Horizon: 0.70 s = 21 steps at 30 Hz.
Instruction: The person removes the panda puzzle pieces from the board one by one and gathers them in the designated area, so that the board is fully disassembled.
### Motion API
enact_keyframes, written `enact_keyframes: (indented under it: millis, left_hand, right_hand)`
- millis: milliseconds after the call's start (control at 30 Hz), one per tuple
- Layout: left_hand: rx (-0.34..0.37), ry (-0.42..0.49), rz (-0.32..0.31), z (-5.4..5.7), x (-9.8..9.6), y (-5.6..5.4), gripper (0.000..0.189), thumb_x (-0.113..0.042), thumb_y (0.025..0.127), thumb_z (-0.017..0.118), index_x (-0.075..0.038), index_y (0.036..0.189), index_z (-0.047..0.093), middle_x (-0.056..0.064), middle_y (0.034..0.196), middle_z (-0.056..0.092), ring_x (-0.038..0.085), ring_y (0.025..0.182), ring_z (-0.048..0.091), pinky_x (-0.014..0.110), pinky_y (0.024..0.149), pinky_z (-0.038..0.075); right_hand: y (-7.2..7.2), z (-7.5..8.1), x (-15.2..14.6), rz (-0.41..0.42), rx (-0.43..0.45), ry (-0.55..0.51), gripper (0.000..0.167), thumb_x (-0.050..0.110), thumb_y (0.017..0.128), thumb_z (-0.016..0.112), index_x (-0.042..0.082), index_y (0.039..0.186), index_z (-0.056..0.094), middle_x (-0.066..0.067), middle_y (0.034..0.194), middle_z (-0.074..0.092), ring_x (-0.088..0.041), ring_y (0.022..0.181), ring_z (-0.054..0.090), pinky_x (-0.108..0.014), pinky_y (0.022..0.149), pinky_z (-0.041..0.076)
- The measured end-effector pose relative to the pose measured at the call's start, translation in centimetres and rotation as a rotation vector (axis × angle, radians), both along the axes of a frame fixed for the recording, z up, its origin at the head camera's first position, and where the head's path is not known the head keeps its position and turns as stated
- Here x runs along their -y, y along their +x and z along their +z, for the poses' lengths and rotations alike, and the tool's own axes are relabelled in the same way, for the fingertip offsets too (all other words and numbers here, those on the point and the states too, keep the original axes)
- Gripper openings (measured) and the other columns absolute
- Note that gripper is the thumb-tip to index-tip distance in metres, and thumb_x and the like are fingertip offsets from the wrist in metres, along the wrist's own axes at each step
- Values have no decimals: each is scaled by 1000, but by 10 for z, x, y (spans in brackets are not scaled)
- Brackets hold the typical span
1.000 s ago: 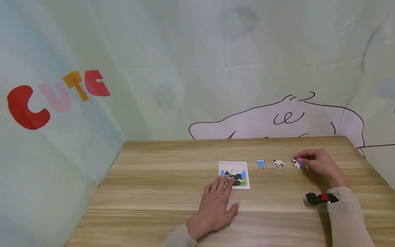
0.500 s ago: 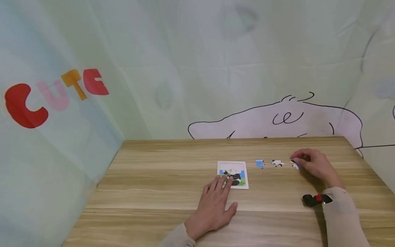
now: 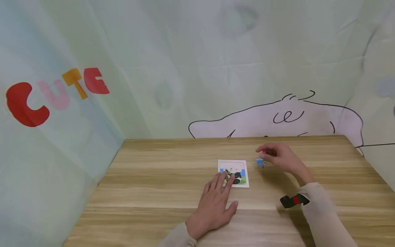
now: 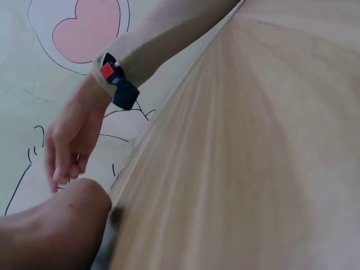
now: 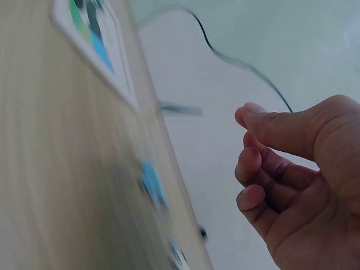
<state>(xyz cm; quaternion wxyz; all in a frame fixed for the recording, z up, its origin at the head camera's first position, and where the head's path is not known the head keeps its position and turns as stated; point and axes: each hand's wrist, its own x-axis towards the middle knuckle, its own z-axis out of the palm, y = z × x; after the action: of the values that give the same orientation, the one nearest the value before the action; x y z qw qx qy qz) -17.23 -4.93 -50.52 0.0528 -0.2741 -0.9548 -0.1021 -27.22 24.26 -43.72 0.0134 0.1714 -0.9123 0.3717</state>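
A panda picture puzzle board (image 3: pixel 246 183) with a white border lies on the wooden table. My left hand (image 3: pixel 214 202) rests flat, its fingertips on the lower left of the board. To the right of the board is a blue puzzle piece (image 3: pixel 260 162). My right hand (image 3: pixel 284 159) hovers just above and right of that piece, thumb and index finger close together, the others loosely curled. In the right wrist view no piece shows between these fingers (image 5: pixel 250 112). A second piece (image 5: pixel 179 256), blurred, lies beyond the blue one; in the head view my right hand covers that area.
The wooden table (image 3: pixel 148 178) runs back to a pale printed curtain (image 3: pixel 172 68) at its far edge. A black strap (image 3: pixel 293 200) with a red patch sits on my right wrist, over the sleeve.
My right hand has left the rightmost puzzle piece and moved left to above the blue piece, blocking the other two from the head view. The left hand stays on the board.
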Motion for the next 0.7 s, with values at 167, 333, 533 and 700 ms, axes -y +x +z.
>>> enact_keyframes:
  millis: [167,333,533,700]
  left_hand:
    - [14,-44,-35,2,-2,10,75,-59,108,38,-16,170,33,12,171,40,30,159,39,54,122,40]
    - [50,-72,-50,1,-3,15,76,-61,109,34,-15,170,34,11,174,38,30,162,37,55,122,39]
    - [-14,-74,-36,1,-3,14,74,-59,108,38,-14,166,40,10,170,46,30,159,42,53,117,43]
    - [-51,-57,-46,3,-2,12,74,-59,106,44,-12,163,46,12,167,48,31,156,46,52,116,46]
  right_hand:
    - [0,-19,49,67,68,-23,20,8,104,67,7,120,79,-7,106,74,-19,92,60,-25,79,51]
    - [-1,-40,83,119,102,-8,24,5,103,66,9,123,79,-3,97,68,-15,87,56,-25,77,47]
    - [0,-49,99,104,71,16,26,-2,98,68,11,115,81,-1,95,63,-13,84,52,-25,73,45]
    - [0,-49,102,100,85,7,24,-3,96,68,12,110,81,-2,97,62,-15,85,52,-27,74,45]
